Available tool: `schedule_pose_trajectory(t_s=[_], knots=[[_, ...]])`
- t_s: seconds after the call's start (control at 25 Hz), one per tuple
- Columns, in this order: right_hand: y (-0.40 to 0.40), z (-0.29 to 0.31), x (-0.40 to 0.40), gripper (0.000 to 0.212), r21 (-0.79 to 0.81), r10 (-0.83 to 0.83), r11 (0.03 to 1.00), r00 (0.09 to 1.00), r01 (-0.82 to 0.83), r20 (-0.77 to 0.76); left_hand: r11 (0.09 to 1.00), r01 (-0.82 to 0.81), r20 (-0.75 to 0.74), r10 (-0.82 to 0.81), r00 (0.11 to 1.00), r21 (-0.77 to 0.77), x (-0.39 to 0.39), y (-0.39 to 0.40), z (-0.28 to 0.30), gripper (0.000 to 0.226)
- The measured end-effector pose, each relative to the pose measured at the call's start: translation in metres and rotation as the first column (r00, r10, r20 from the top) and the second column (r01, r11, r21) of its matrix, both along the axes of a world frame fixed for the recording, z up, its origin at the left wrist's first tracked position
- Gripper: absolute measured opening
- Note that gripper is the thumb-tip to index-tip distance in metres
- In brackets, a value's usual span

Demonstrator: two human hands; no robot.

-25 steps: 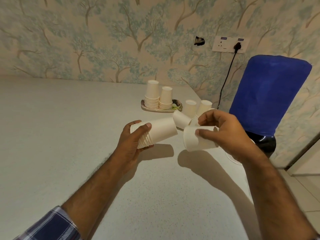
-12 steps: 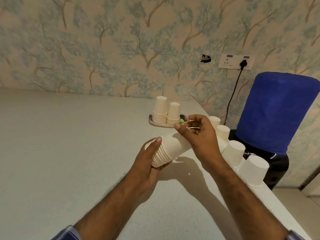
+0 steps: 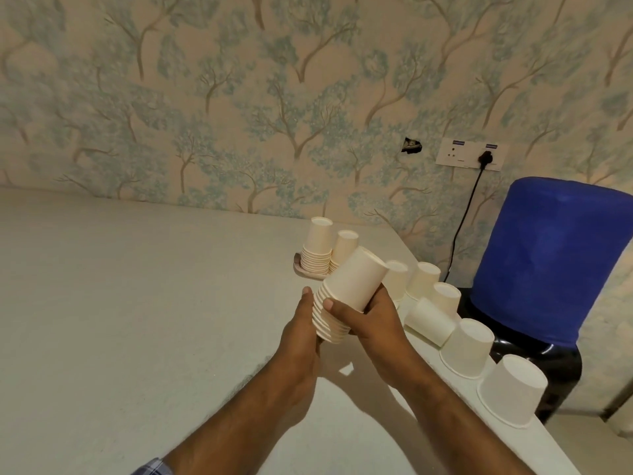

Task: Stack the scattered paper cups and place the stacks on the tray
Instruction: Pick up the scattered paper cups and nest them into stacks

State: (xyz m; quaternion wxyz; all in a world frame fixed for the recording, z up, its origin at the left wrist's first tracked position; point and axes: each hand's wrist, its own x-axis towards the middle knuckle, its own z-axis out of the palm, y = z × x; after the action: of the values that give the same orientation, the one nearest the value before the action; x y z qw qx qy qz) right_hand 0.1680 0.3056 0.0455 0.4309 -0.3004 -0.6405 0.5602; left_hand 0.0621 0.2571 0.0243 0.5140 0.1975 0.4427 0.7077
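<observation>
Tree-patterned wallpaper behind a pale worktop (image 3: pixel 137 303).

Your left hand (image 3: pixel 301 334) and right hand (image 3: pixel 373 323) both grip the tilted cup stack (image 3: pixel 346 296) above the worktop; it hides most of the tray (image 3: pixel 301 267) and part of its two stacks (image 3: pixel 318 245).

In front of me a pale speckled counter (image 3: pixel 137 303) runs to a wall with tree-patterned wallpaper (image 3: pixel 239 97). To my right stands a blue-covered water dispenser (image 3: pixel 555 269), its black cord (image 3: pixel 460 228) plugged into a white socket (image 3: pixel 471 156).
</observation>
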Motion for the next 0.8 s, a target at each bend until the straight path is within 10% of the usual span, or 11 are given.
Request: schedule_pose_trajectory(t_s=[0.28,0.44,0.6,0.8], knots=[[0.059,0.007,-0.004,0.066,-0.129,-0.037,0.991,0.995,0.024,-0.095,0.999,-0.044,-0.533,0.037,0.845,0.0,-0.026,0.034,-0.004,0.077],[0.119,0.026,-0.016,0.064,-0.025,-0.168,0.986,0.984,0.167,-0.052,0.963,-0.251,-0.965,-0.035,0.259,-0.102,-0.059,0.047,-0.038,0.077],[0.176,0.047,-0.037,0.072,0.171,-0.283,0.946,0.959,0.274,0.029,0.906,-0.266,-0.911,-0.378,-0.165,-0.328,-0.068,0.063,-0.063,0.084],[0.229,0.05,-0.062,0.074,0.35,-0.347,0.891,0.93,0.288,0.119,0.87,-0.262,-0.849,-0.477,-0.228,-0.419,-0.069,0.069,-0.062,0.087]])
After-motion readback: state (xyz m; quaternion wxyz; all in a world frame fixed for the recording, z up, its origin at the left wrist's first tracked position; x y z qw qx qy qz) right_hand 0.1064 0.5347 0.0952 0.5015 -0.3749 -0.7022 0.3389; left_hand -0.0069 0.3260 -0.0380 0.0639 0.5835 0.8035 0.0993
